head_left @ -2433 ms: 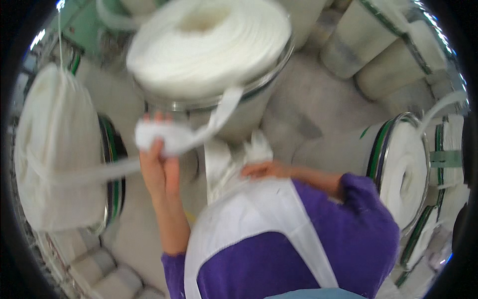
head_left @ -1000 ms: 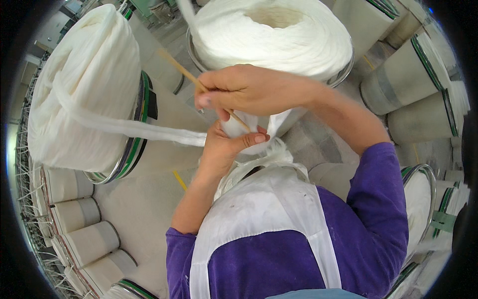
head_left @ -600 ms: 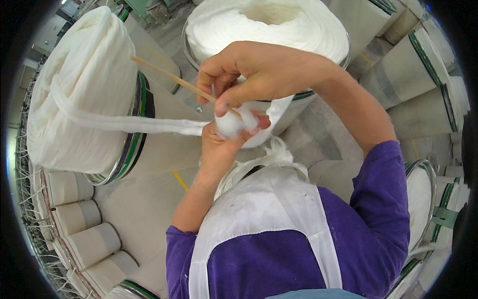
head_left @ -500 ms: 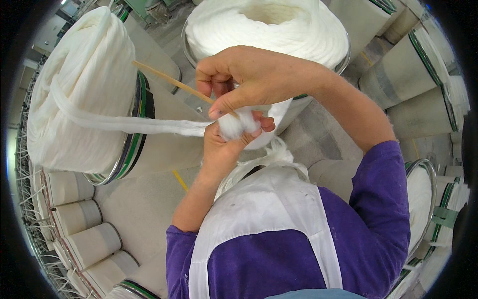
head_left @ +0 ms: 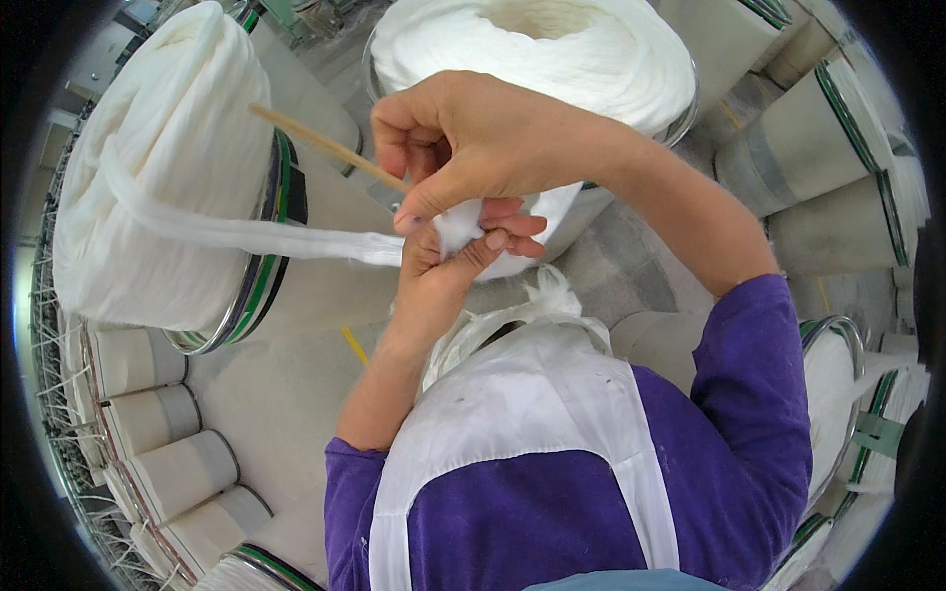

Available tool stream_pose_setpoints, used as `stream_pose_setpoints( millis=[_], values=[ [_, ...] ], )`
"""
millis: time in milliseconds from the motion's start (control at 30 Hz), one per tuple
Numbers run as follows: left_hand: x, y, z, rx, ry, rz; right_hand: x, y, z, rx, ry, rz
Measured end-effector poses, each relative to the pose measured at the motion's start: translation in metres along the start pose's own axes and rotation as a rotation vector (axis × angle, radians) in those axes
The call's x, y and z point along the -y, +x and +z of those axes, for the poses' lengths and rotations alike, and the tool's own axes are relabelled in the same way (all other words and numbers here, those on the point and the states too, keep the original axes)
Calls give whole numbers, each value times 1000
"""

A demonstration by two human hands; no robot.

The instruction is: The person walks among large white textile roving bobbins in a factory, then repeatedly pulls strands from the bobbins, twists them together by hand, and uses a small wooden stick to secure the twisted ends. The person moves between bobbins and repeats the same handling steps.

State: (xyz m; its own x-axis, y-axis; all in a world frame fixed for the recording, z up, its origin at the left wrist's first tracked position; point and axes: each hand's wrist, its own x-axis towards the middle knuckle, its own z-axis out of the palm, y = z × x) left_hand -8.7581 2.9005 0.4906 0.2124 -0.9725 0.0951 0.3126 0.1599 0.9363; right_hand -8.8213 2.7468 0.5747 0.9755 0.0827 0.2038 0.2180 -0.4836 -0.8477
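A large can heaped with coiled white sliver (head_left: 163, 177) is seen at the far left, well to the left of the hands, its rim banded in green and dark. From that heap a flat white sliver strand (head_left: 236, 234) is drawn rightward across the pale floor and ends at the hands. A thin wooden stick (head_left: 325, 148) slants from above the strand, just beside the left can's rim, down to the right hand, where its lower end is hidden under the fingers. The left hand (head_left: 448, 271) is raised just below the right hand, its fingers curled upward and pressed against a small white tuft of fibre (head_left: 458, 225), where the strand ends. The right hand (head_left: 473, 138) is held directly above, touching the left hand; its thumb and forefinger are pinched together on the tuft, while the other fingers are folded loosely over the stick. Behind the hands a second can, heaped with sliver (head_left: 537, 59), is seen. Below the hands a white apron (head_left: 512, 414) is worn over purple sleeves. Further right of the hands, well apart, several pale cans with green rims (head_left: 818, 138) are stood side by side.
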Motion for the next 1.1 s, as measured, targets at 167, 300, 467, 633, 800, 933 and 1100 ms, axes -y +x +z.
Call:
stream_pose_setpoints(
  millis=[167,300,467,633,800,933,1100],
  values=[
    [4,0,-6,6,21,58,3,0,7,-12,117,-1],
    [7,1,-9,-45,-40,23,6,0,8,-71,44,116],
    [12,0,-8,-85,-13,65,10,2,13,-90,-36,149],
    [12,-2,-5,-202,-190,6,-1,4,15,-155,182,-53],
    [7,4,-2,-256,-179,-88,-14,5,10,-172,99,60],
    [8,8,-2,-253,-170,-100,-17,-1,12,-136,166,69],
    [11,12,-6,-293,-135,-74,-12,-6,9,-234,291,-7]
  ],
)
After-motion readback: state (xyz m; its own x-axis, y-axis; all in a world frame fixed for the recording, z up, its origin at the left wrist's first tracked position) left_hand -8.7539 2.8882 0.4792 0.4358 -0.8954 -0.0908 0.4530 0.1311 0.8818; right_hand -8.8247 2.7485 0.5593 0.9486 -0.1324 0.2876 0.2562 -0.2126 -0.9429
